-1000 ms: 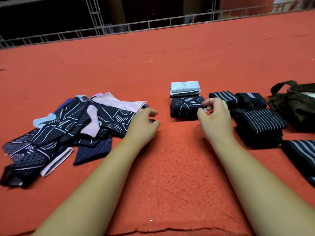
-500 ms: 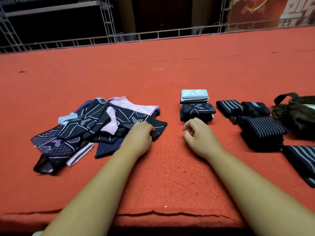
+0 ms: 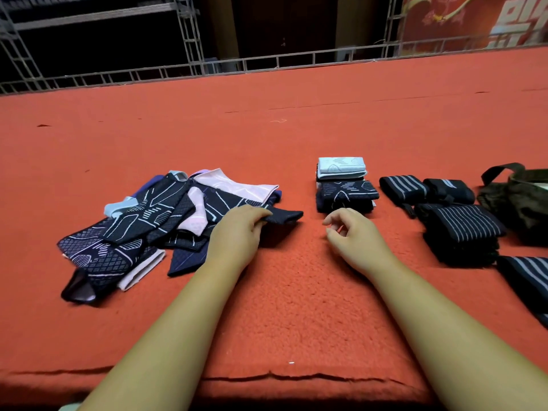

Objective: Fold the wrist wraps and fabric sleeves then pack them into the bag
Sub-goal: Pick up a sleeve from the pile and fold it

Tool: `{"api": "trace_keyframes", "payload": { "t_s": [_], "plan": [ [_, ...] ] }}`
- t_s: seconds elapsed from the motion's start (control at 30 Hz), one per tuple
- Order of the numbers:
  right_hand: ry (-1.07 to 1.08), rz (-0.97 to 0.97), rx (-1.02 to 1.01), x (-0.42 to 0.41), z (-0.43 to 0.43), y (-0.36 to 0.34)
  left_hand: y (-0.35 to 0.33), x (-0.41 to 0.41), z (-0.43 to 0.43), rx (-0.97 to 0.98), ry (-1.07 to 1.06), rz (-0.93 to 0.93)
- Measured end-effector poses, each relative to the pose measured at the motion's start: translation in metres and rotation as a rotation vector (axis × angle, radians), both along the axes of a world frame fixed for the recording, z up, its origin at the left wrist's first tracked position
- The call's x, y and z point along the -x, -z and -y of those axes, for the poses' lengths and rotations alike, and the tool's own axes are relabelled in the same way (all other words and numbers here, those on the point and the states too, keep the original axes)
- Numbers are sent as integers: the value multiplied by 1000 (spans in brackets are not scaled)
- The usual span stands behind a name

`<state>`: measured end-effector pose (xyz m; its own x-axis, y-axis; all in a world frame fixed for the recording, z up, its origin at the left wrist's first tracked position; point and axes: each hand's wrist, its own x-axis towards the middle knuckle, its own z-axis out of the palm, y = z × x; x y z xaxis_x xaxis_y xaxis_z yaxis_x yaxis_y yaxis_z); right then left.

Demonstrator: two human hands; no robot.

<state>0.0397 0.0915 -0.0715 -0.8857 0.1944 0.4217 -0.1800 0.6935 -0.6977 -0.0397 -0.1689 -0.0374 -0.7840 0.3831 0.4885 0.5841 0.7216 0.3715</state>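
A loose pile of fabric sleeves, dark patterned with pink and light blue ones, lies at the left. My left hand grips the end of a dark sleeve at the pile's right edge. Folded sleeves sit in a small stack, a light blue one on top. My right hand hovers just in front of that stack, fingers loosely curled, holding nothing. Folded black striped wrist wraps lie to the right. The dark green bag stands at the far right edge.
Everything rests on a red felt-covered surface whose front edge runs near the bottom of the view. Another striped wrap lies at the right edge. A metal railing runs along the far side.
My right hand has drawn back from the folded stack toward me. My left hand has taken hold of the dark sleeve's end and pulled it to the right. The camera has tilted up.
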Motion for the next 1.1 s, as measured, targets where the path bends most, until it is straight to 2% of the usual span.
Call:
{"api": "trace_keyframes", "payload": {
  "t_s": [0.13,0.3,0.4,0.5,0.57,0.67,0.77,0.9,1.1],
  "plan": [
    [-39,61,202,-4,-2,-5,-29,-20,-11,-243,110,145],
    [-323,130,512,-23,-5,-31,-61,-48,-34,-633,230,413],
    [-451,113,735,-28,-7,-37,-66,-50,-47,-905,251,646],
    [-414,112,885,-31,-7,-41,-59,-40,-57,-1090,265,931],
    [-350,123,877,-30,-8,-41,-50,-33,-63,-1102,245,1046],
    [-230,197,772,-24,-13,-35,-30,-29,-64,-987,255,1121],
    [-191,262,653,-22,-16,-31,-7,-24,-59,-889,309,1120],
    [-153,262,589,-18,-17,-28,3,-21,-60,-938,341,1093],
    [-153,222,656,-11,-19,-28,7,-13,-60,-924,318,977]
  ]
}}
